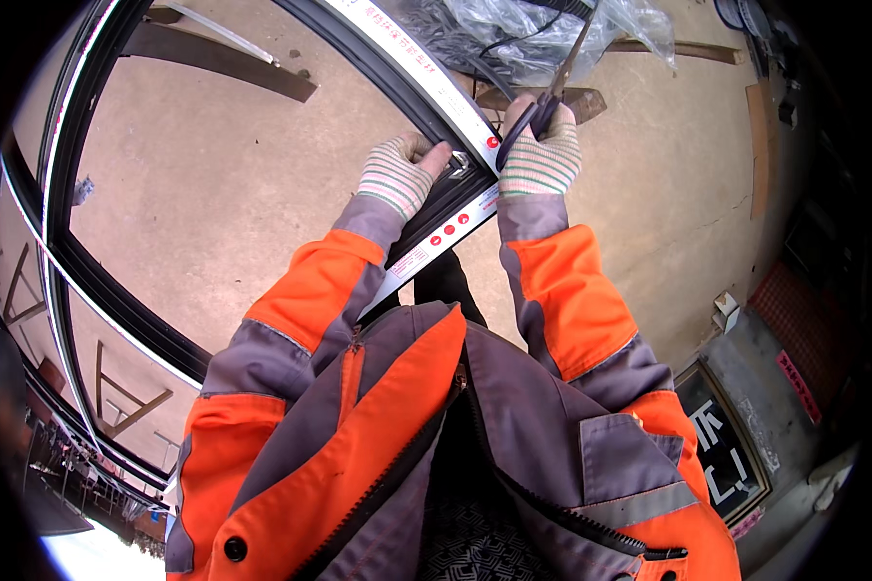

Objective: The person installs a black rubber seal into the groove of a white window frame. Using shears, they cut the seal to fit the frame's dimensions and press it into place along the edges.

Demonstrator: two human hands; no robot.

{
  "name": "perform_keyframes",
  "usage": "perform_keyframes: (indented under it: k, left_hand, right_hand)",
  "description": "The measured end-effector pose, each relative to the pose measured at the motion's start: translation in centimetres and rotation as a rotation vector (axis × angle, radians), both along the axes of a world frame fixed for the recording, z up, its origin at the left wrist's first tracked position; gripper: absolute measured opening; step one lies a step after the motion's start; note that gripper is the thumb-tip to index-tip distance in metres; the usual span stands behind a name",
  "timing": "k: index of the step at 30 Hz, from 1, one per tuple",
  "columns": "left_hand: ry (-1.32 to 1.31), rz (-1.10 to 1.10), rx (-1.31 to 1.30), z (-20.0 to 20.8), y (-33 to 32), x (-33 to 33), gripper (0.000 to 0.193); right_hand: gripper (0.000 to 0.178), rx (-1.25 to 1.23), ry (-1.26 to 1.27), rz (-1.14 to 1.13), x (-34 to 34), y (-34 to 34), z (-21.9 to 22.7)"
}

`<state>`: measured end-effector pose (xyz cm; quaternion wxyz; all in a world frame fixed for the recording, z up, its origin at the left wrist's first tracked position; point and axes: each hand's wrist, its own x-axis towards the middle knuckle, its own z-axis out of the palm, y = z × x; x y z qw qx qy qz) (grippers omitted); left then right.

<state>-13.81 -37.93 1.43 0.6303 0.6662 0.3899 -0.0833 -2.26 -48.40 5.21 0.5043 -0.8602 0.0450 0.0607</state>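
frame (430,79): cut off by top edge | left hand (393,176): curled fingertips partly hidden; grip cannot be told | right hand (541,167): fingers partly covered by scissors (549,105) | plastic sheeting (528,60): cropped at top | lower-left clutter (77,470): blurred; too small to be identified

Scene bright, light fairly even; lamp or window not in sight. Floor (669,194) beyond jacket (358,441) pale, well exposed, shadows soft. Crumpled plastic sheeting (620,29), farther beyond jacket, shows small white glints. Low on jacket's left, patch burnt out to white, detail lost. Far right of jacket dim, detail sinking into black. Jacket cloth sharp; frame (426,82) bars left of jacket bowed by fisheye. Black curved border both sides of jacket, softness toward it.
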Motion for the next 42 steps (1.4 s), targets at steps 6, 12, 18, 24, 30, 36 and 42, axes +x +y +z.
perform_keyframes:
  k: [6, 12, 18, 24, 30, 36, 42]
  left_hand:
    - [-0.012, 0.128, -0.042, 0.9, -0.4, 0.2, 0.031]
    - [-0.027, 0.125, -0.013, 0.8, -0.5, 0.5, 0.030]
    - [0.036, 0.024, 0.106, -0.4, -0.4, 0.0, 0.036]
    - [0.058, -0.197, 0.292, 0.7, -0.2, 0.7, 0.041]
    - [0.100, -0.245, 0.364, 0.5, -0.1, 0.7, 0.041]
    - [0.004, -0.085, -0.020, 0.2, 0.3, 0.1, 0.042]
    - [-0.064, -0.125, -0.044, -1.3, -0.1, -0.3, 0.034]
  right_hand:
    - [0.020, 0.002, -0.024, 0.007, 0.0, 0.0, 0.1]
    - [0.020, 0.048, 0.007, -0.017, 0.0, -0.1, 0.8]
    - [0.021, 0.015, 0.014, -0.007, 0.0, 0.1, 0.1]
    - [0.021, 0.020, -0.021, -0.014, 0.0, 0.0, 0.5]
    - [0.021, 0.064, -0.011, -0.024, 0.0, 0.1, 0.4]
    - [0.023, 0.035, -0.041, -0.012, 0.1, 0.0, 0.1]
    - [0.023, 0.024, -0.049, -0.016, 0.1, 0.0, -0.2]
